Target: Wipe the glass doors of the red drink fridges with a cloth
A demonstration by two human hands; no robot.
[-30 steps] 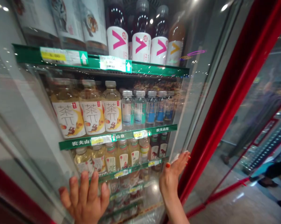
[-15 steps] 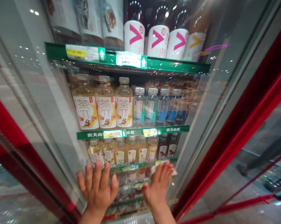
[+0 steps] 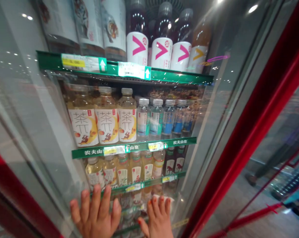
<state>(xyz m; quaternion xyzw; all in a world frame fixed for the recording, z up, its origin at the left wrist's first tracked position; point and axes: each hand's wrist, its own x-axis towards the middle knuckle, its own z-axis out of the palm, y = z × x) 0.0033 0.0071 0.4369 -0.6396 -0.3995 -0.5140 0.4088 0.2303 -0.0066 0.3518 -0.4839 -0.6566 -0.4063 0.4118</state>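
Observation:
Both hands are raised in front of a glass-fronted drinks cooler, in the lower part of the head view. My left hand [image 3: 95,215] is open, fingers spread, over the lower left of the glass door. My right hand [image 3: 159,216] is also open and flat, with orange-red colour at its fingertips. A thin white piece [image 3: 170,198], perhaps tissue or cloth, shows just behind the right fingertips; whether the hand presses it is unclear. Behind the glass, nearest the hands, stand small tea bottles [image 3: 136,170]. Palms and exact contact with the glass are hidden.
Green-edged shelves [image 3: 186,141] hold larger tea bottles [image 3: 107,124], small water bottles [image 3: 156,119] and pink-V bottles [image 3: 161,51]. Red frame bars [image 3: 253,96] flank the door. At right, a person's leg and shoe [image 3: 251,179] and a red-railed rack [image 3: 253,216] show.
The view has tilted, so the shelves sit lower and further left. My right hand has slid down and left, its fingers now more upright and spread. My left hand stays spread.

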